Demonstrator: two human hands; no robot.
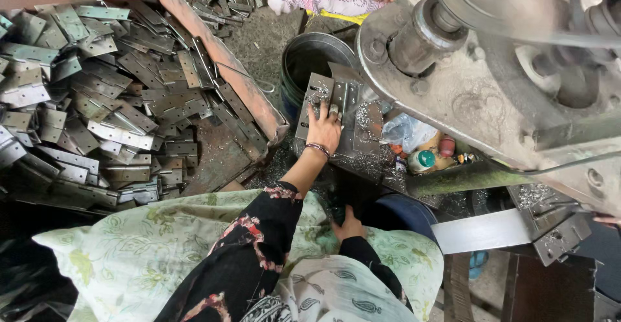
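Hinge plates (333,102) lie flat on the press bed beside a bucket (310,56); left hand (323,128) presses spread fingers on them, steadying. Right hand (349,226) rests low by the lap; grip unclear.

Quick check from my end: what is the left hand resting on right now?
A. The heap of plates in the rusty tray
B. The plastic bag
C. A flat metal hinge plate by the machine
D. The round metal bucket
C: the left hand lies flat, fingers spread, on a grey hinge plate beside the bucket, well apart from the heap of plates.
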